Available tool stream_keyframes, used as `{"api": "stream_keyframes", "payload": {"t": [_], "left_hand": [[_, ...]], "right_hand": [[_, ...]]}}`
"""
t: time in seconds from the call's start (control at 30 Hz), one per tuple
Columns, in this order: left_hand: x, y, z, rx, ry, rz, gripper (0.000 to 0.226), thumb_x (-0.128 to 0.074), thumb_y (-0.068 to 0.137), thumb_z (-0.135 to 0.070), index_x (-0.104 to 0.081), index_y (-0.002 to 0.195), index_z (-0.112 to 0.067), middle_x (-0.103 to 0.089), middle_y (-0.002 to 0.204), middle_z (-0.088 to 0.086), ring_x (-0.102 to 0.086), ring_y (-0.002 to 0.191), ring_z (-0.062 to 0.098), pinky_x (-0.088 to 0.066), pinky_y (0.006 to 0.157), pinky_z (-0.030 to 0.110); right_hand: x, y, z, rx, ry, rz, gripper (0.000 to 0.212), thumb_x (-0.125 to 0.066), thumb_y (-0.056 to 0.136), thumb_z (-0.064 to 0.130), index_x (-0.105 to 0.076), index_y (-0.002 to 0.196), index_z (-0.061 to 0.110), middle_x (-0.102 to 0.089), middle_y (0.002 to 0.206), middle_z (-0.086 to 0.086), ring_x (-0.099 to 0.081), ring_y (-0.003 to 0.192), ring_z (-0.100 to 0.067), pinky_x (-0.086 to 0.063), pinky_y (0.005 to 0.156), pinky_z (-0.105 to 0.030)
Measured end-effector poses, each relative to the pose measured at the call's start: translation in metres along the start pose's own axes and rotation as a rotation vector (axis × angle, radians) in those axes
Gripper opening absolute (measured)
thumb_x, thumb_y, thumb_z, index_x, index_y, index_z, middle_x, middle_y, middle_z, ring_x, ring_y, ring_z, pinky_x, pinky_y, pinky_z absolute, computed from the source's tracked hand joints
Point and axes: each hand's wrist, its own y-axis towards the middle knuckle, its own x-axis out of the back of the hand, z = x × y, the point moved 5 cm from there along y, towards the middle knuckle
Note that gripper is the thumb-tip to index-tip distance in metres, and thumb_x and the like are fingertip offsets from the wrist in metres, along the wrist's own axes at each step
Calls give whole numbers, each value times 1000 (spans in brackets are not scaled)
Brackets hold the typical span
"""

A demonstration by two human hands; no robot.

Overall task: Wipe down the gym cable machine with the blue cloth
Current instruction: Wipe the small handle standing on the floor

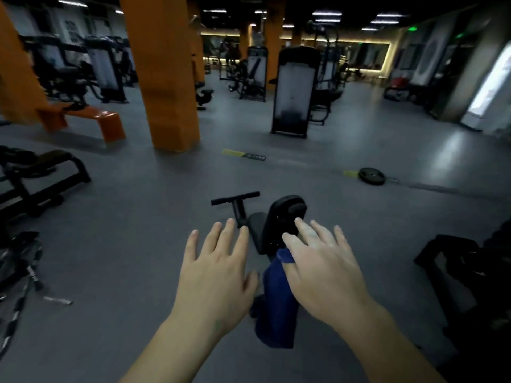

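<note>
The blue cloth [278, 299] was hanging straight down in a long fold from under the right hand [326, 269]. It looked caught at the thumb, with a bit of the cloth wrapped over it, while the four fingers were stretched out straight and spread. The lower end of the cloth dangled in front of the black machine [279, 225], and I honestly couldn't tell whether it touched it or not. The left hand [218, 269] was just beside the cloth, palm down, fingers fully spread and holding nothing. Both hands were out over that low machine, which had a padded upright part and a short T-shaped bar [235, 198] sticking up behind it. Everything sat on a grey floor [138, 244]. Farther out, a weight plate [371, 176] lay flat on the floor off to the right. A weight-stack machine [294, 89] with a pale front panel stood well behind. A big orange pillar [163, 78] stood to the left of that, with an orange bench [102, 120] next to it. Some black equipment [36, 175] was on the far left, with what looked like ropes [22, 272] piled below it, pretty blurry though. More dark gear [456, 272] filled the right edge.
</note>
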Motion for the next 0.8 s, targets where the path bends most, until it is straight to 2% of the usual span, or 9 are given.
{"api": "stream_keyframes", "payload": {"t": [0.17,0.33,0.43,0.5,0.6,0.63,0.7,0.73,0.8], "left_hand": [[-20,87,-35,-124,-7,16,75,-62,80,-57,-64,141,-16,-63,144,11,-62,131,32,-49,105,60],[-36,171,-79,-208,-47,28,74,-63,82,-56,-61,145,-17,-60,148,10,-60,134,31,-47,108,59],[-44,217,-105,-258,-77,63,70,-55,85,-56,-61,144,-18,-60,148,9,-60,134,31,-46,109,59],[-49,246,-124,-314,-108,69,68,-47,87,-55,-63,142,-17,-62,145,10,-61,132,32,-47,107,59],[-67,293,-155,-380,-160,95,73,-36,89,-58,-60,145,-18,-61,147,10,-59,135,32,-45,108,60],[-73,310,-167,-406,-180,140,77,-30,90,-61,-53,151,-20,-55,153,10,-54,140,32,-41,113,60],[-86,345,-195,-502,-194,200,78,-15,98,-66,-17,166,-27,-20,173,6,-22,158,28,-16,126,57],[-93,364,-207,-530,-211,240,76,-14,102,-67,2,166,-30,-2,176,2,-5,162,24,-4,129,54],[-101,402,-232,-584,-241,253,77,-21,105,-66,15,164,-30,12,175,-2,8,161,21,5,129,52]], "right_hand": [[-1,42,-59,-150,-36,22,54,-40,103,42,-42,155,28,-29,166,-9,-28,153,-31,-23,123,-51],[1,91,-123,-304,-10,-46,77,-5,91,51,-35,158,29,-31,166,-8,-28,152,-31,-24,123,-51],[1,112,-162,-394,1,-27,75,-9,93,52,-43,155,26,-39,162,-10,-36,149,-32,-30,120,-52],[-2,127,-188,-442,4,17,73,-6,95,52,-28,160,29,-24,169,-8,-22,155,-30,-18,124,-51],[-6,149,-231,-534,4,42,62,-19,105,52,-12,163,32,-1,172,-5,1,158,-27,-3,126,-50],[-8,156,-245,-573,-4,49,62,-24,106,53,-10,163,33,3,172,-4,5,158,-27,-1,126,-50],[-12,169,-274,-659,-18,62,62,-26,106,55,-11,163,35,5,172,-2,8,157,-26,0,126,-51],[-12,177,-289,-706,-26,62,61,-26,106,56,-13,162,35,4,172,-1,7,157,-26,1,127,-52],[-13,191,-318,-794,-43,58,58,-25,107,54,-16,161,36,3,172,0,6,157,-25,1,127,-52]]}}
